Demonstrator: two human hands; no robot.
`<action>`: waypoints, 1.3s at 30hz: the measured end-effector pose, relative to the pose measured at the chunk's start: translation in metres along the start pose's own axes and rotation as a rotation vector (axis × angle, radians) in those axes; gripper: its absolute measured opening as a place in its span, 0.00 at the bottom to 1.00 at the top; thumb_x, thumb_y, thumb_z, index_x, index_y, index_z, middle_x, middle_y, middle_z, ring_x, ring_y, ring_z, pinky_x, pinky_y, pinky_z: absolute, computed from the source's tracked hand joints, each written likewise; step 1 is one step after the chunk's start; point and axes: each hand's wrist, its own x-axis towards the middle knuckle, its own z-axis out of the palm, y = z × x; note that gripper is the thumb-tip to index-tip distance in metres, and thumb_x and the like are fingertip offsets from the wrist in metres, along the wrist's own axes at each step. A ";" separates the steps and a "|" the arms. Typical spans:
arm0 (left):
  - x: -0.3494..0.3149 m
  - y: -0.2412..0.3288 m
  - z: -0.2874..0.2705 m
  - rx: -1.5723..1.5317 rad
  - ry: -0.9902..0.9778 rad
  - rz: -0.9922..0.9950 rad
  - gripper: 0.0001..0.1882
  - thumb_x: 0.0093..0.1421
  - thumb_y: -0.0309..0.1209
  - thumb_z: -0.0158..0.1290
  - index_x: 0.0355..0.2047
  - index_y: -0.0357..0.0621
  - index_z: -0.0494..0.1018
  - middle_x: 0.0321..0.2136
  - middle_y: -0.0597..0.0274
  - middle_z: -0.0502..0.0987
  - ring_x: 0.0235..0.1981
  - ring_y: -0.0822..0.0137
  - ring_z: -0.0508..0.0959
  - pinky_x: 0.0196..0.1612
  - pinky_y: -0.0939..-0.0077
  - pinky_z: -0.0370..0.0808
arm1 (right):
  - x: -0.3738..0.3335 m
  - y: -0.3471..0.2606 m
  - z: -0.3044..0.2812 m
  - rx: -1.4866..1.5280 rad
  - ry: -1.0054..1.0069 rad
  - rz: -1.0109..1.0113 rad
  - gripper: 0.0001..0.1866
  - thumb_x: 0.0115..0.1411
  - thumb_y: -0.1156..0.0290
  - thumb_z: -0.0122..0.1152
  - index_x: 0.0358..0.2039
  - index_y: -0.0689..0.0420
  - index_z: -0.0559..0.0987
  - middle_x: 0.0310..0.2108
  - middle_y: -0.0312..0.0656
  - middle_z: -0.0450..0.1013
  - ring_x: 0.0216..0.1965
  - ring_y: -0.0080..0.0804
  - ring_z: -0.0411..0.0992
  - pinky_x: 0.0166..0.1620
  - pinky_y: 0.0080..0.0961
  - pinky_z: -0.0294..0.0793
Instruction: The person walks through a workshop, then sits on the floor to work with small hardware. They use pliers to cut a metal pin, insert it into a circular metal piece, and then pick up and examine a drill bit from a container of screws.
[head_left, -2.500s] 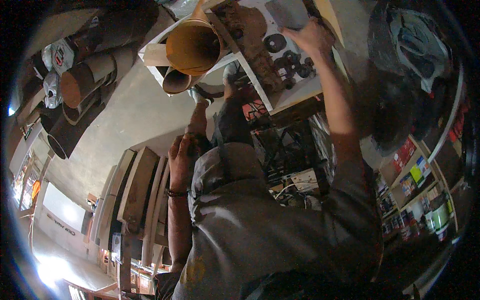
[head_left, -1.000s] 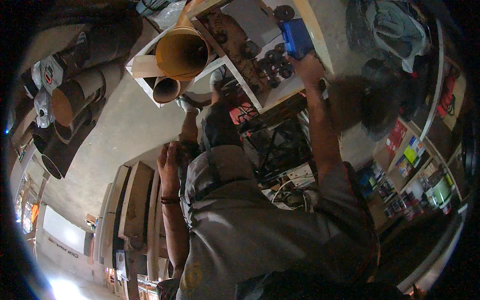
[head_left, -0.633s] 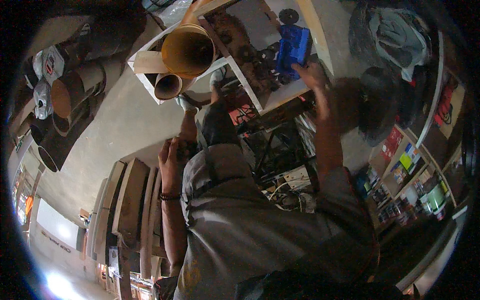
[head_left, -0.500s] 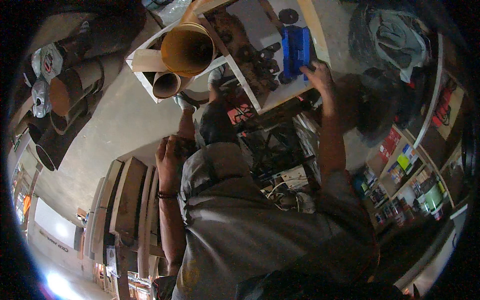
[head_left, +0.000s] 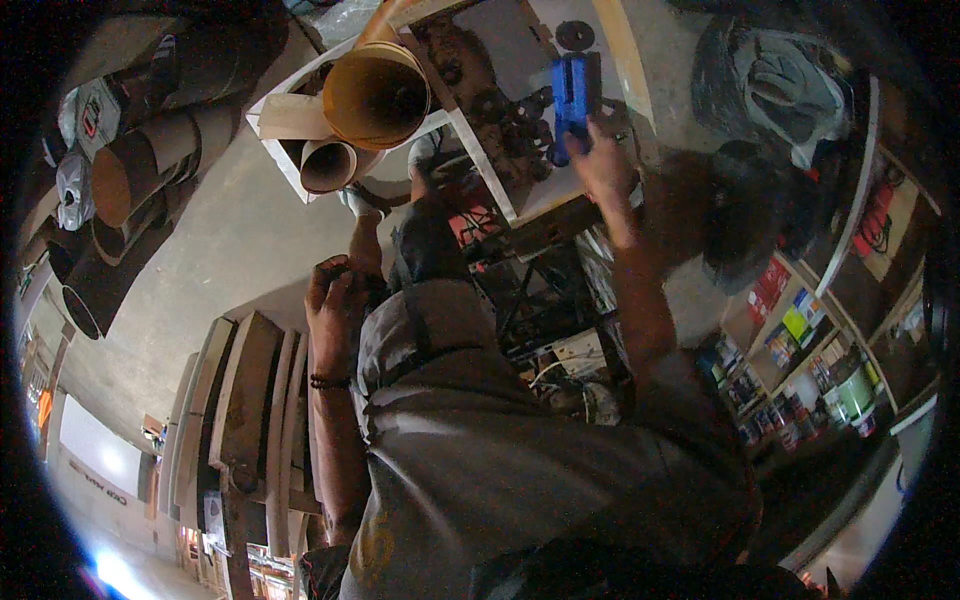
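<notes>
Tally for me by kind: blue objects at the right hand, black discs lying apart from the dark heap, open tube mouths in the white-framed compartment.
Blue object at the right hand: 1
Separate black disc: 1
Open tube mouths, large and small: 2
Total: 4

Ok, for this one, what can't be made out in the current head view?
- Right hand on the blue object: whether it grips or only touches; blur and the hand itself hide the fingertip contact.
- Left hand: whether it holds anything; its own curled fingers and shadow hide the palm.
- Large tube: its far end; darkness inside.
- Shelf items: most are too small and blurred to identify.
</notes>
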 end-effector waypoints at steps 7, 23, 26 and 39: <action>-0.005 0.007 -0.010 -0.378 -0.050 -0.151 0.12 0.67 0.24 0.48 0.49 0.36 0.72 0.45 0.58 0.76 0.48 0.65 0.78 0.52 0.70 0.78 | -0.102 -0.110 0.044 0.398 -0.085 -0.480 0.15 0.61 0.60 0.65 0.42 0.57 0.81 0.29 0.49 0.80 0.32 0.46 0.79 0.38 0.39 0.75; -0.082 -0.131 -0.242 -0.714 0.080 -0.094 0.14 0.68 0.42 0.53 0.29 0.46 0.73 0.21 0.68 0.71 0.21 0.73 0.71 0.27 0.78 0.68 | -0.270 -0.365 0.146 0.631 -0.591 -0.442 0.18 0.69 0.70 0.55 0.56 0.66 0.74 0.41 0.46 0.80 0.38 0.28 0.79 0.41 0.27 0.81; -0.159 -0.151 -0.319 -0.522 0.305 -0.027 0.09 0.67 0.37 0.56 0.38 0.45 0.78 0.23 0.73 0.72 0.23 0.81 0.69 0.24 0.83 0.64 | -0.358 -0.458 0.195 0.819 -0.860 -0.453 0.17 0.68 0.70 0.59 0.53 0.67 0.74 0.42 0.45 0.78 0.42 0.30 0.79 0.43 0.27 0.81; -0.259 -0.263 -0.524 -1.445 0.632 0.356 0.14 0.63 0.29 0.56 0.49 0.41 0.73 0.34 0.65 0.76 0.34 0.74 0.76 0.36 0.77 0.74 | -0.569 -0.708 0.289 0.530 -1.279 -0.527 0.15 0.64 0.72 0.63 0.50 0.61 0.75 0.44 0.44 0.79 0.41 0.29 0.79 0.40 0.23 0.83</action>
